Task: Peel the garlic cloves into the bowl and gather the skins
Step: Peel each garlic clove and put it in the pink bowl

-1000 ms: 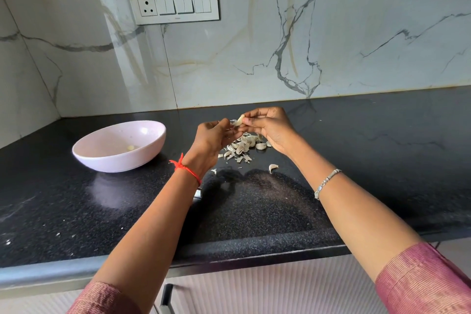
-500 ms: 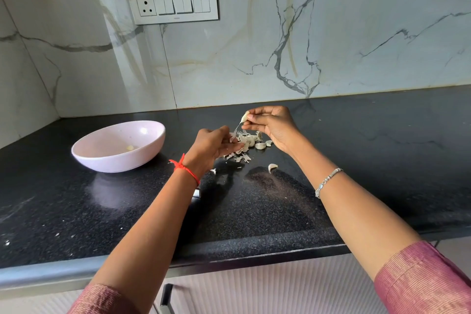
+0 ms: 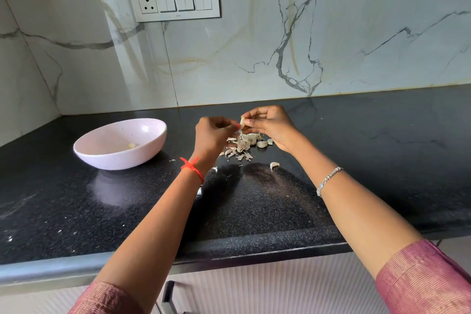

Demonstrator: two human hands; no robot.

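Observation:
My right hand (image 3: 270, 123) pinches a pale garlic clove (image 3: 243, 122) above the black counter. My left hand (image 3: 212, 135) is close beside it, its fingertips pinching at the clove's skin. Under both hands lies a heap of garlic skins and cloves (image 3: 244, 144). One loose clove (image 3: 274, 166) lies nearer to me, and a small scrap of skin (image 3: 214, 169) lies by my left wrist. The pale pink bowl (image 3: 150, 143) stands to the left with one peeled clove (image 3: 131, 145) inside.
The black granite counter (image 3: 254, 206) runs to a marble wall at the back and on the left. A switch panel (image 3: 175, 2) is on the wall. A drawer handle (image 3: 165, 298) shows below the counter's front edge.
My left hand dropped to the heap with a strip of skin, then rose back to the clove. My right hand stayed in place holding the clove.

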